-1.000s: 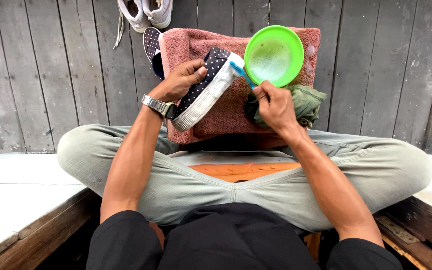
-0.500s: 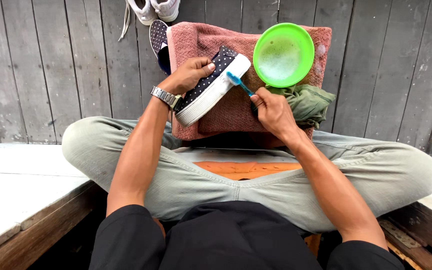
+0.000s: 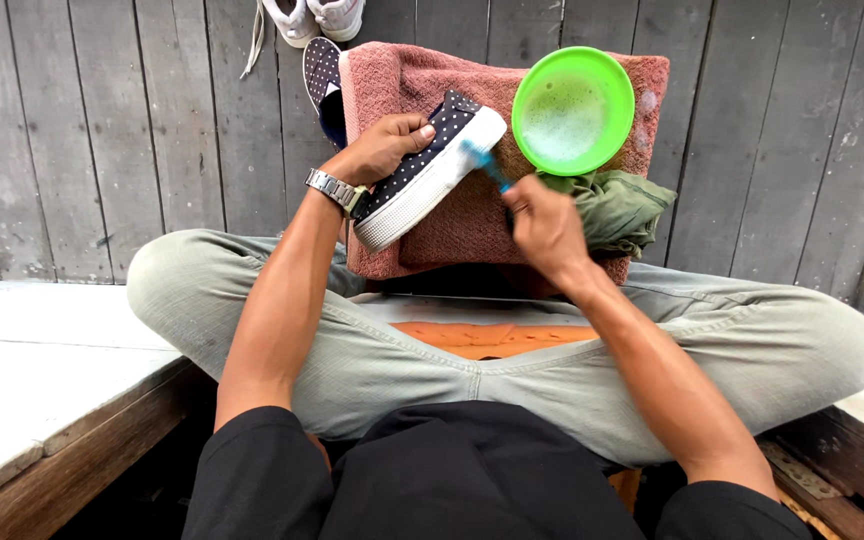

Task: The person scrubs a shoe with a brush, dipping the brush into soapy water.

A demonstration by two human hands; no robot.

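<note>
You scrub a polka-dot shoe over a pink towel.
Your left hand [image 3: 384, 148] grips the dark shoe [image 3: 422, 170] tilted on the towel [image 3: 452, 225]; your right hand [image 3: 544, 225] is closed around a blue brush [image 3: 482, 162] touching its white sole; green bowl [image 3: 572, 110] just beside.

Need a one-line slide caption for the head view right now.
Left hand steadies a polka-dot shoe on a pink towel while right hand scrubs with a blue brush.

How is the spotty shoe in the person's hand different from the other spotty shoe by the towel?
The held shoe is gripped by the left hand and tilted on the pink towel, its white sole showing; the second shoe lies untouched on the grey boards, half hidden behind the towel. The right hand holds a blue brush at the held shoe, not the second shoe. Both are dark with white dots.
</note>
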